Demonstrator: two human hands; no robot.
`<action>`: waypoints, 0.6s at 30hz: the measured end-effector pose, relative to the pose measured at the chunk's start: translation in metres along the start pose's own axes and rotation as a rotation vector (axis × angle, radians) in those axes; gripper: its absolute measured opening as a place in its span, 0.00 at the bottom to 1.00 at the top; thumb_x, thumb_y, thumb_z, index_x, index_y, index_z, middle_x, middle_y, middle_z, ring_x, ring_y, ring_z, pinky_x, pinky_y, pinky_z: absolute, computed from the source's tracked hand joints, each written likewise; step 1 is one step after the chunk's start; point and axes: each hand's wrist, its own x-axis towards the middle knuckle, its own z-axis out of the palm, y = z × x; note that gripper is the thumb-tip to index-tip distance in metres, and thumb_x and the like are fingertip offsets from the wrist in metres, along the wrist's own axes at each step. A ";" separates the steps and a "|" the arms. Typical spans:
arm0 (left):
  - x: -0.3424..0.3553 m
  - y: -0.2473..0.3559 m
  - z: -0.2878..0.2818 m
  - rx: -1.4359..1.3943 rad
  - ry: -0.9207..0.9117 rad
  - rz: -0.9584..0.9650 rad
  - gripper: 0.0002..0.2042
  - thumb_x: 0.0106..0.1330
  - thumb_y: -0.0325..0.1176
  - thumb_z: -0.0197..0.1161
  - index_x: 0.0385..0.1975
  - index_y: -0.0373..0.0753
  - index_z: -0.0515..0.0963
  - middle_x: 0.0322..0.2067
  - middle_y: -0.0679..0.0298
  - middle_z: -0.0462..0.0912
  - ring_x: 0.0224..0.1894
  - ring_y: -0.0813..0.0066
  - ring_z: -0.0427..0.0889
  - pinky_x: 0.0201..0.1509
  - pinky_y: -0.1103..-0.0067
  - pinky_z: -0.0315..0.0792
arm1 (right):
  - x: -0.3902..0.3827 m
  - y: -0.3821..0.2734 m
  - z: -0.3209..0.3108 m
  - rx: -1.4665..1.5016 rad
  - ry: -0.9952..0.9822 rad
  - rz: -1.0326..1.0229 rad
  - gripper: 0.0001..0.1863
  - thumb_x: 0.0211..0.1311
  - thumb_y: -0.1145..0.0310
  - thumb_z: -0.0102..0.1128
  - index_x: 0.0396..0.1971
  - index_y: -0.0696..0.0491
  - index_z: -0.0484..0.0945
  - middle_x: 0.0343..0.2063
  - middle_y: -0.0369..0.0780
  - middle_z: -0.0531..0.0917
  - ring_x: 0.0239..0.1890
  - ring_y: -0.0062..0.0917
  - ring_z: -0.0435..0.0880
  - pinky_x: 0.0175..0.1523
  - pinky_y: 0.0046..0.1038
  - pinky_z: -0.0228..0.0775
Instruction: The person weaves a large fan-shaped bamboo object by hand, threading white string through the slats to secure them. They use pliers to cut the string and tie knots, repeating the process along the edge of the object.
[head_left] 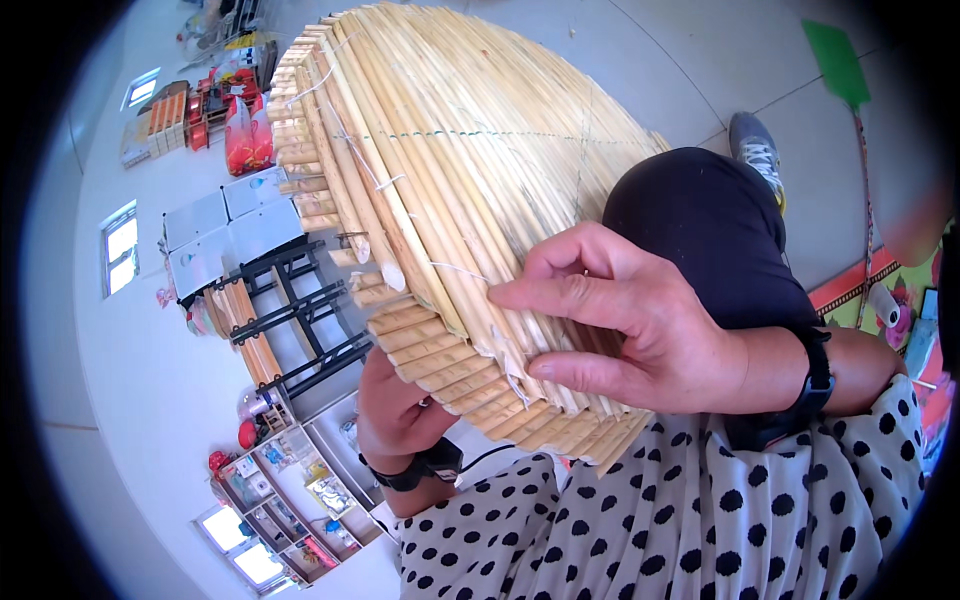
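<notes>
A large bundle of pale reed stalks [480, 130], laid side by side and bound with white string [460, 269], stretches across my lap and away from me. A band of short cut stalks [470, 375] edges its near end. My right hand [650, 325] lies on the stalks there, index fingertip beside the string and thumb apart from it, lower on the stalks; nothing shows between them. My left hand [395, 400] is beneath the edge on the left side, against its underside; most of its fingers are hidden behind the short stalks.
A green fly swatter [838, 65] lies on the tiled floor at the right. My knee [700, 220] is bent beside the bundle. At the left are a black metal frame [300, 310], white boxes [225, 225] and a shelf unit [300, 490] with small goods.
</notes>
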 end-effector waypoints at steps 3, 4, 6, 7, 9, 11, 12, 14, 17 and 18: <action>0.004 -0.002 -0.003 -0.070 -0.023 0.017 0.16 0.57 0.25 0.71 0.47 0.37 0.85 0.53 0.55 0.84 0.56 0.52 0.82 0.62 0.66 0.72 | 0.000 0.000 0.001 0.006 0.001 -0.004 0.27 0.56 0.73 0.74 0.58 0.55 0.80 0.47 0.41 0.77 0.48 0.27 0.76 0.52 0.25 0.71; 0.006 -0.002 -0.004 -0.086 -0.030 0.021 0.16 0.57 0.25 0.71 0.47 0.37 0.85 0.53 0.55 0.84 0.57 0.52 0.82 0.63 0.66 0.71 | 0.000 0.000 0.001 0.013 -0.001 -0.002 0.27 0.56 0.72 0.74 0.58 0.55 0.80 0.47 0.41 0.76 0.48 0.27 0.76 0.52 0.25 0.70; 0.007 -0.002 -0.007 -0.095 -0.038 0.023 0.17 0.56 0.24 0.72 0.47 0.37 0.85 0.53 0.55 0.85 0.57 0.52 0.82 0.63 0.66 0.71 | -0.001 0.000 0.001 0.018 -0.005 0.010 0.27 0.57 0.73 0.74 0.59 0.55 0.80 0.47 0.41 0.76 0.48 0.26 0.76 0.52 0.25 0.70; 0.008 -0.002 -0.009 -0.098 -0.056 0.034 0.17 0.57 0.24 0.72 0.47 0.36 0.85 0.52 0.55 0.85 0.56 0.52 0.82 0.63 0.67 0.72 | -0.001 0.000 0.001 0.035 -0.005 0.016 0.27 0.57 0.73 0.73 0.59 0.55 0.80 0.47 0.41 0.76 0.49 0.26 0.76 0.53 0.25 0.70; 0.011 -0.001 -0.012 -0.102 -0.091 0.043 0.16 0.57 0.24 0.71 0.47 0.36 0.85 0.52 0.54 0.85 0.55 0.52 0.83 0.62 0.67 0.72 | -0.002 0.000 0.002 0.034 -0.006 0.020 0.27 0.57 0.73 0.73 0.59 0.55 0.80 0.47 0.41 0.76 0.49 0.26 0.76 0.53 0.25 0.70; 0.013 0.000 -0.016 -0.103 -0.127 0.027 0.16 0.56 0.24 0.69 0.47 0.35 0.85 0.51 0.54 0.85 0.54 0.51 0.83 0.61 0.67 0.73 | -0.002 0.001 0.003 0.042 -0.003 0.017 0.27 0.57 0.74 0.73 0.59 0.55 0.80 0.48 0.41 0.76 0.48 0.26 0.76 0.52 0.24 0.70; 0.015 0.001 -0.018 -0.102 -0.145 0.012 0.16 0.56 0.23 0.68 0.47 0.35 0.85 0.51 0.53 0.85 0.54 0.50 0.83 0.61 0.67 0.73 | -0.001 0.001 0.003 0.044 -0.001 0.013 0.27 0.57 0.74 0.73 0.59 0.55 0.80 0.48 0.41 0.76 0.48 0.26 0.75 0.52 0.24 0.69; 0.018 0.004 -0.022 -0.008 -0.150 0.059 0.16 0.54 0.22 0.67 0.44 0.34 0.85 0.45 0.53 0.86 0.46 0.51 0.86 0.53 0.68 0.76 | -0.001 0.001 0.003 0.052 0.003 0.014 0.27 0.57 0.74 0.73 0.59 0.54 0.80 0.48 0.41 0.76 0.48 0.25 0.75 0.52 0.24 0.69; 0.019 0.010 -0.027 0.047 -0.125 0.028 0.14 0.49 0.20 0.65 0.38 0.33 0.85 0.34 0.55 0.86 0.33 0.56 0.85 0.38 0.71 0.76 | 0.000 0.001 0.003 0.078 0.014 0.023 0.27 0.57 0.75 0.73 0.59 0.54 0.80 0.48 0.40 0.76 0.48 0.24 0.75 0.51 0.23 0.69; 0.018 0.013 -0.028 0.052 -0.110 0.000 0.13 0.48 0.20 0.65 0.36 0.32 0.85 0.30 0.56 0.86 0.28 0.58 0.85 0.33 0.72 0.75 | 0.000 0.001 0.003 0.091 0.019 0.022 0.27 0.57 0.76 0.73 0.59 0.54 0.80 0.48 0.40 0.76 0.48 0.23 0.75 0.51 0.22 0.69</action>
